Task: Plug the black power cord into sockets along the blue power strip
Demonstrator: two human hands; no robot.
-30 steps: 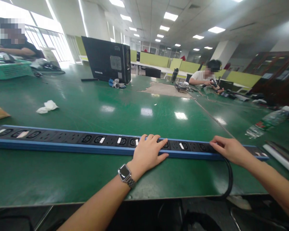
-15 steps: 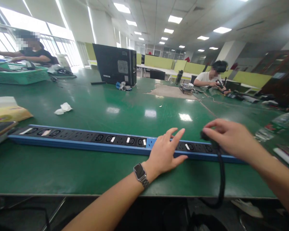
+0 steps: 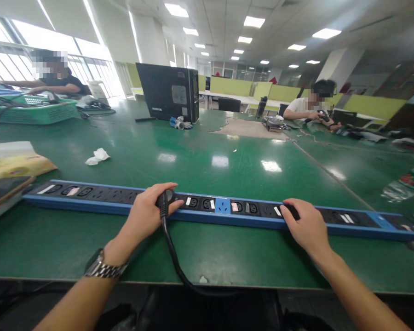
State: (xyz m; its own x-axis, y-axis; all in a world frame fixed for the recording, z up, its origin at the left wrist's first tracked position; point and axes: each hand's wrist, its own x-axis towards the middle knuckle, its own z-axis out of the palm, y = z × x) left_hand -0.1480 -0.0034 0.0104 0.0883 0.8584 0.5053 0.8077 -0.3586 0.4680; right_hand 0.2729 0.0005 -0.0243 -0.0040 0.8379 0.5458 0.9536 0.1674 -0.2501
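A long blue power strip (image 3: pixel 207 216) with black sockets lies across the green table in front of me. My left hand (image 3: pixel 143 209) is closed around a black plug (image 3: pixel 165 197) at the strip's sockets, left of the middle. Whether the prongs are in a socket is hidden. From the plug a thick black power cord (image 3: pixel 174 255) bends down over the table edge. To the right, my right hand (image 3: pixel 308 225) grips the power strip, with the thumb on top. Its other fingers are partly hidden behind the strip.
A black computer case (image 3: pixel 167 94) stands at the back beside gloves (image 3: pixel 180 122). Crumpled tissue (image 3: pixel 98 156) and a phone (image 3: pixel 8 191) lie left, a green basket (image 3: pixel 37 112) farther off. A plastic bottle (image 3: pixel 405 181) lies right. Two other people sit across the table.
The plug and cord have passed from my right hand to my left, which has moved left along the strip and closed. My right hand now holds the strip.
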